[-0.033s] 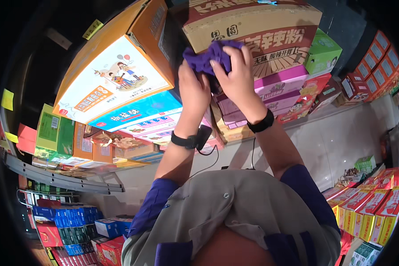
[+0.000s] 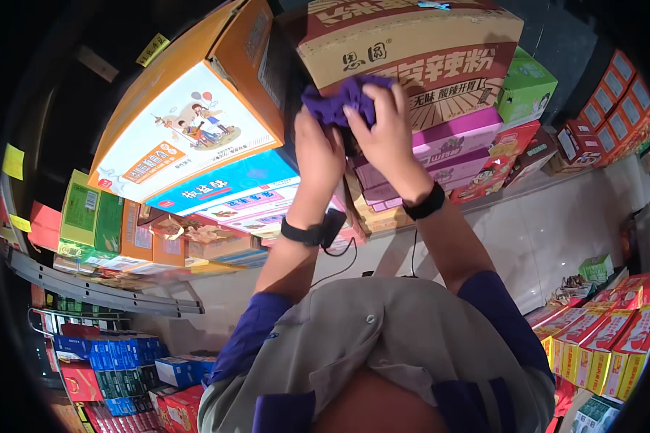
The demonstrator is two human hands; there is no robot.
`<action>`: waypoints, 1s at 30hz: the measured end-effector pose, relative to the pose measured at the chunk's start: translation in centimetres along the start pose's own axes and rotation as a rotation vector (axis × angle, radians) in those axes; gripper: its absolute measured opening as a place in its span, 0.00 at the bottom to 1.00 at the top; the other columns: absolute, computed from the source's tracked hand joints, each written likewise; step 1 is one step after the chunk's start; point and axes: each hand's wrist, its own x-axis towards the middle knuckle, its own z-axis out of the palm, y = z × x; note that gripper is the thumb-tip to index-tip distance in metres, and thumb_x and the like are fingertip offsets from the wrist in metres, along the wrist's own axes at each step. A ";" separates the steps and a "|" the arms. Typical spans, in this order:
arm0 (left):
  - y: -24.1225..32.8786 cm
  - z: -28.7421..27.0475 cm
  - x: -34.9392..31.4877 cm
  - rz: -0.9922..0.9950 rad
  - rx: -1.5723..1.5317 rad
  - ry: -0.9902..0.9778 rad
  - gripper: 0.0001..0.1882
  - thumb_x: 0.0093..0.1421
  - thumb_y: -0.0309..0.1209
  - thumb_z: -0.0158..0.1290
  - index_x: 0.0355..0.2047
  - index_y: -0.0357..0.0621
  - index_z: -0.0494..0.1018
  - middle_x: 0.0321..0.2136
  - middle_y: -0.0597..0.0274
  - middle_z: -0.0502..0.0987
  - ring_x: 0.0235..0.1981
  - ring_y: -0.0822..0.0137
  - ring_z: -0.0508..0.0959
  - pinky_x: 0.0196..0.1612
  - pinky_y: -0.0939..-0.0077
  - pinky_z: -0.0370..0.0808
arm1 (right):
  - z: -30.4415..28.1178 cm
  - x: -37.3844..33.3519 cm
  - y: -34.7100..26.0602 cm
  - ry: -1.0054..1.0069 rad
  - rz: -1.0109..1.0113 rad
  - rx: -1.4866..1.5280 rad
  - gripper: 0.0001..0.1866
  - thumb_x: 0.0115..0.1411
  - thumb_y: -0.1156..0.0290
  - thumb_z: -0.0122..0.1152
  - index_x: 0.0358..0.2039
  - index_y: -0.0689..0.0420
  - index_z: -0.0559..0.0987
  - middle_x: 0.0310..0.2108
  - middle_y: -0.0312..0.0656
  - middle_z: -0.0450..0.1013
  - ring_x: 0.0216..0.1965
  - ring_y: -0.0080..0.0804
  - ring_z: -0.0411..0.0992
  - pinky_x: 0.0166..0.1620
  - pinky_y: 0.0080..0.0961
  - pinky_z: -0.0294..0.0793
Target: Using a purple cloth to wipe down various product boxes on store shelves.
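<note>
A crumpled purple cloth (image 2: 345, 101) is bunched between my two hands, in front of a brown cardboard carton (image 2: 412, 54). My left hand (image 2: 319, 151) grips its left lower side, the fingers closed and partly hidden by the fabric. From the right, my right hand (image 2: 383, 130) is closed on it, with thumb and fingers bent into the folds. To the left of the cloth stands an orange and white carton (image 2: 188, 130); below the brown one sit pink-purple boxes (image 2: 430, 155). Each wrist wears a black band.
Stacked cartons carry a blue box (image 2: 224, 184) at left, with green boxes (image 2: 90, 213) farther out. A metal rail (image 2: 108, 285) runs along the lower left. Red and yellow boxes (image 2: 607, 332) fill the right side. A thin black cable (image 2: 343, 267) hangs by my left wrist.
Both hands and the cloth have shifted very slightly downward in the picture. My hold on the cloth looks the same.
</note>
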 end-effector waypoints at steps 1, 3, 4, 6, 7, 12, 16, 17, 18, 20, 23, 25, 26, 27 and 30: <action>0.1 0.4 -1.1 -0.051 -0.026 -0.034 0.26 0.54 0.16 0.46 0.55 0.30 0.62 0.42 0.35 0.70 0.46 0.37 0.71 0.50 0.54 0.68 | 0.0 -1.2 0.3 -0.042 0.037 0.053 0.18 0.52 0.72 0.67 0.43 0.58 0.72 0.41 0.52 0.67 0.44 0.54 0.67 0.46 0.44 0.69; -0.8 1.7 -4.1 -0.162 -0.072 -0.072 0.26 0.53 0.17 0.46 0.55 0.31 0.61 0.42 0.35 0.70 0.43 0.35 0.70 0.48 0.50 0.68 | 0.2 -4.1 1.1 -0.160 0.105 0.098 0.18 0.53 0.72 0.65 0.44 0.59 0.73 0.41 0.52 0.67 0.43 0.54 0.68 0.45 0.43 0.70; -1.4 2.5 -5.5 -0.188 -0.099 -0.076 0.28 0.52 0.17 0.46 0.57 0.32 0.59 0.41 0.35 0.69 0.42 0.33 0.69 0.46 0.47 0.68 | 0.3 -5.6 1.7 -0.198 0.123 0.088 0.18 0.53 0.73 0.65 0.44 0.60 0.73 0.40 0.52 0.67 0.42 0.55 0.69 0.45 0.43 0.71; -2.5 3.7 -7.7 -0.189 -0.090 -0.132 0.28 0.53 0.18 0.46 0.56 0.32 0.59 0.41 0.34 0.69 0.42 0.33 0.69 0.45 0.47 0.68 | 0.3 -7.5 2.2 -0.317 0.199 0.087 0.18 0.52 0.74 0.64 0.44 0.60 0.73 0.41 0.52 0.67 0.42 0.56 0.69 0.45 0.42 0.70; -2.8 4.2 -8.1 -0.170 -0.071 -0.159 0.27 0.52 0.18 0.47 0.55 0.31 0.60 0.42 0.33 0.69 0.42 0.33 0.69 0.46 0.47 0.68 | 0.4 -8.3 2.5 -0.334 0.216 0.093 0.18 0.52 0.75 0.64 0.44 0.59 0.73 0.40 0.52 0.68 0.42 0.54 0.69 0.45 0.41 0.70; -3.1 3.9 -7.7 -0.216 -0.089 -0.201 0.22 0.52 0.18 0.48 0.49 0.30 0.63 0.40 0.32 0.69 0.38 0.32 0.71 0.42 0.47 0.69 | 0.1 -8.1 3.4 -0.317 0.217 0.120 0.17 0.53 0.76 0.62 0.44 0.60 0.72 0.39 0.51 0.70 0.42 0.54 0.70 0.46 0.40 0.71; 0.5 1.0 -2.8 -0.119 -0.078 -0.069 0.25 0.53 0.19 0.49 0.53 0.28 0.60 0.43 0.33 0.68 0.43 0.34 0.68 0.47 0.49 0.67 | 0.1 -3.0 0.3 -0.143 0.196 0.226 0.21 0.53 0.76 0.62 0.49 0.58 0.71 0.40 0.50 0.71 0.44 0.53 0.71 0.48 0.41 0.71; 1.6 0.1 -1.5 -0.014 -0.074 0.007 0.26 0.54 0.19 0.50 0.54 0.27 0.59 0.44 0.33 0.67 0.45 0.34 0.67 0.48 0.49 0.66 | 0.1 -1.3 -0.4 -0.059 0.111 0.210 0.21 0.53 0.76 0.62 0.49 0.59 0.71 0.40 0.50 0.71 0.44 0.53 0.71 0.48 0.40 0.70; 2.0 -0.4 -0.3 -0.050 -0.093 -0.003 0.29 0.56 0.20 0.50 0.58 0.27 0.57 0.48 0.33 0.65 0.48 0.36 0.66 0.53 0.50 0.64 | 0.2 0.4 -0.9 0.023 0.026 0.193 0.22 0.53 0.76 0.62 0.49 0.59 0.71 0.41 0.50 0.70 0.43 0.53 0.71 0.49 0.40 0.70; 1.9 -1.2 1.9 0.008 -0.054 0.051 0.29 0.58 0.22 0.50 0.59 0.27 0.56 0.52 0.32 0.64 0.51 0.36 0.66 0.55 0.50 0.63 | 0.0 3.3 -1.9 0.056 -0.062 0.134 0.22 0.53 0.76 0.62 0.49 0.59 0.72 0.42 0.50 0.70 0.44 0.52 0.71 0.48 0.39 0.71; 2.1 -1.6 3.7 0.041 -0.089 0.078 0.28 0.60 0.23 0.47 0.60 0.27 0.55 0.56 0.31 0.62 0.55 0.34 0.64 0.59 0.49 0.60 | -0.1 5.3 -2.2 0.057 -0.127 0.050 0.20 0.53 0.76 0.62 0.48 0.57 0.74 0.43 0.50 0.70 0.44 0.52 0.71 0.48 0.39 0.71; 1.8 -1.1 3.5 0.064 -0.125 0.096 0.26 0.62 0.23 0.45 0.60 0.27 0.56 0.57 0.31 0.61 0.58 0.34 0.62 0.62 0.51 0.58 | 0.5 5.0 -2.4 0.041 -0.085 0.081 0.17 0.53 0.74 0.62 0.45 0.53 0.77 0.43 0.49 0.70 0.43 0.53 0.71 0.46 0.41 0.72; 1.6 -0.7 3.1 0.081 -0.150 0.105 0.24 0.63 0.23 0.43 0.60 0.27 0.57 0.59 0.30 0.60 0.61 0.34 0.60 0.64 0.52 0.56 | 0.5 4.3 -2.4 0.015 -0.073 0.031 0.17 0.53 0.74 0.63 0.46 0.54 0.78 0.42 0.49 0.70 0.44 0.52 0.71 0.45 0.40 0.72; 1.3 -0.4 2.5 0.075 -0.173 0.068 0.25 0.63 0.22 0.43 0.60 0.26 0.57 0.61 0.28 0.58 0.63 0.32 0.57 0.66 0.52 0.53 | 0.7 3.5 -2.3 0.025 -0.073 0.052 0.18 0.53 0.75 0.63 0.46 0.54 0.78 0.42 0.49 0.69 0.44 0.52 0.71 0.45 0.40 0.72; -0.9 0.7 -1.6 -0.059 -0.239 -0.034 0.25 0.63 0.23 0.44 0.61 0.29 0.59 0.61 0.29 0.59 0.62 0.33 0.59 0.64 0.50 0.56 | 1.6 0.2 -2.5 -0.063 -0.011 0.019 0.18 0.52 0.75 0.64 0.46 0.53 0.78 0.42 0.49 0.69 0.43 0.51 0.71 0.46 0.40 0.72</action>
